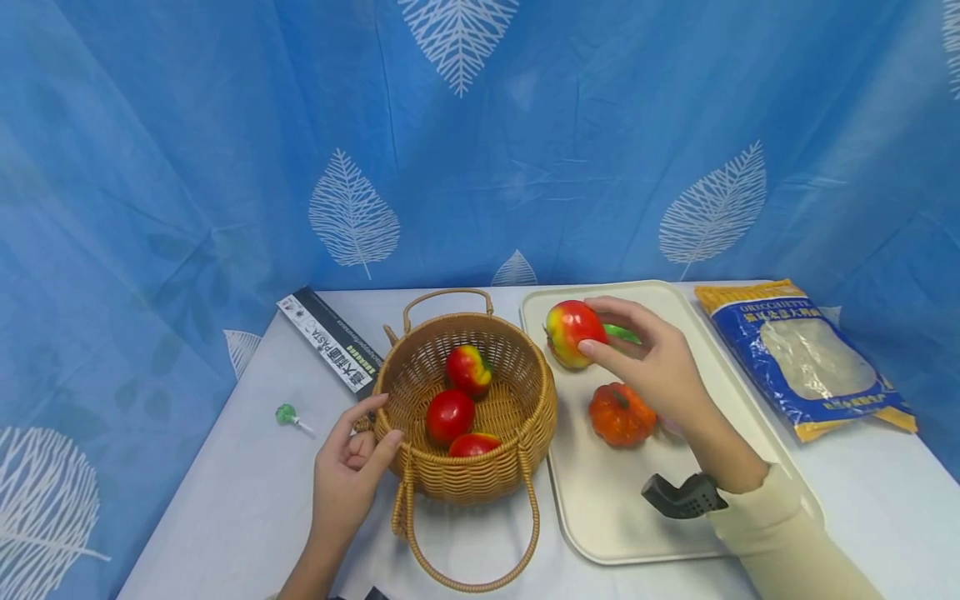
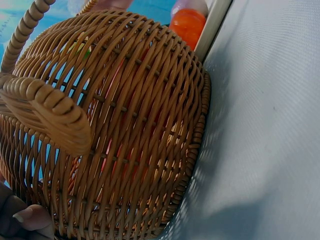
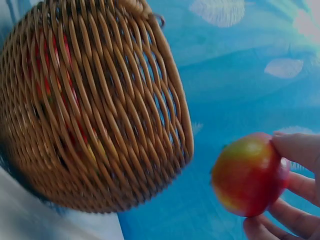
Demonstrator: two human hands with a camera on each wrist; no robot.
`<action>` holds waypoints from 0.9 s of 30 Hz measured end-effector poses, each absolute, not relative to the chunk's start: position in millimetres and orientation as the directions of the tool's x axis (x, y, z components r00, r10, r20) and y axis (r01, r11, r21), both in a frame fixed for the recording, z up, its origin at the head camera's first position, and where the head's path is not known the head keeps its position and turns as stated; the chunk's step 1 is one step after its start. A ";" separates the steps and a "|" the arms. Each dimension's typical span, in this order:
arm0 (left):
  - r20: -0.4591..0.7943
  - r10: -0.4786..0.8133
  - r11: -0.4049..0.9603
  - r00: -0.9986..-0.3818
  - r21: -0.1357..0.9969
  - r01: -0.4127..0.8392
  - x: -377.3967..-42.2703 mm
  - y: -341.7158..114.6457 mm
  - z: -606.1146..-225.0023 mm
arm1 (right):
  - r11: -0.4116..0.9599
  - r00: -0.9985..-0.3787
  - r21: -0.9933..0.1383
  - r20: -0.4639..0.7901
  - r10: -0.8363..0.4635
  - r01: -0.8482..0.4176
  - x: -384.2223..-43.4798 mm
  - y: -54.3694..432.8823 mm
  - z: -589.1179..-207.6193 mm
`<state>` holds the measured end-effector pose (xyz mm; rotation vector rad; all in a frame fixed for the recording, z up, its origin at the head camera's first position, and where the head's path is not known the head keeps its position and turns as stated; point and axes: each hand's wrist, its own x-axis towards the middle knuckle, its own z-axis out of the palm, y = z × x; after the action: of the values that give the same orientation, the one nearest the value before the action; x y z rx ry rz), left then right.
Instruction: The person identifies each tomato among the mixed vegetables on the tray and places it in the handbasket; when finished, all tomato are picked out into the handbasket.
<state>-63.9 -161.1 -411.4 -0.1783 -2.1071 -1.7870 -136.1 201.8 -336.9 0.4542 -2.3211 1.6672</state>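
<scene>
My right hand (image 1: 663,362) holds a round red-and-yellow fruit (image 1: 570,333) between thumb and fingers, raised over the cream tray (image 1: 675,533). The right wrist view shows the same fruit (image 3: 249,175) beside the wicker basket (image 3: 110,110), apart from it. My left hand (image 1: 348,471) grips the left rim of the wicker basket (image 1: 468,487), its thumb (image 2: 35,217) against the weave. Inside the basket lie a red-and-yellow fruit (image 1: 468,371), a red fruit (image 1: 450,417) and another red one (image 1: 474,445) partly hidden by the rim.
On the tray sit an orange pumpkin (image 1: 621,414), a green item (image 1: 621,335) and a pale purple item (image 1: 670,427), the last two partly hidden by my right hand. A pasta bag (image 1: 813,354) lies right, a black-and-white pasta box (image 1: 333,340) and green lollipop (image 1: 287,414) left.
</scene>
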 end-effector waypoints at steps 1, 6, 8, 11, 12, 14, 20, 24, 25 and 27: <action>0.356 -0.142 0.187 -0.923 0.926 0.329 -63.7 -161.1 -411.2 | 0.283 -0.916 -0.871 0.387 -0.104 -0.401 -134.3 199.4 -336.0; 0.359 -0.140 0.188 -0.923 0.925 0.331 -64.0 -160.6 -412.2 | 0.222 -0.899 -0.872 0.428 -0.090 -0.437 -125.0 188.5 -333.0; 0.360 -0.140 0.192 -0.922 0.924 0.331 -64.3 -160.5 -412.8 | 0.210 -0.895 -0.870 0.437 -0.092 -0.446 -122.1 183.9 -333.6; 0.359 -0.142 0.197 -0.922 0.923 0.330 -64.6 -160.4 -413.5 | 0.185 -0.886 -0.867 0.450 -0.110 -0.463 -118.7 176.3 -335.6; 0.360 -0.143 0.198 -0.922 0.923 0.329 -64.5 -160.4 -413.6 | 0.173 -0.882 -0.865 0.455 -0.121 -0.470 -117.9 173.7 -336.7; 0.360 -0.144 0.198 -0.922 0.923 0.330 -64.2 -160.2 -413.3 | 0.140 -0.875 -0.865 0.464 -0.142 -0.481 -116.7 168.6 -338.9; 0.348 -0.154 0.198 -0.925 0.928 0.316 -63.4 -160.0 -412.0 | 0.082 -0.854 -0.859 0.483 -0.194 -0.505 -115.2 155.2 -343.5; 0.348 -0.153 0.202 -0.925 0.927 0.315 -63.7 -160.9 -412.2 | 0.084 -0.842 -0.849 0.495 -0.215 -0.521 -115.9 148.7 -347.1; 0.350 -0.152 0.203 -0.924 0.926 0.318 -63.8 -161.0 -412.4 | 0.090 -0.841 -0.848 0.495 -0.219 -0.523 -116.2 147.5 -348.0; 0.357 -0.148 0.203 -0.922 0.924 0.325 -64.0 -161.0 -413.0 | 0.102 -0.842 -0.847 0.492 -0.222 -0.522 -116.3 146.0 -350.0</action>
<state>-64.0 -161.0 -413.0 -0.1653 -2.1166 -1.7677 -116.3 146.0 -350.0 0.7422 -2.1388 1.8110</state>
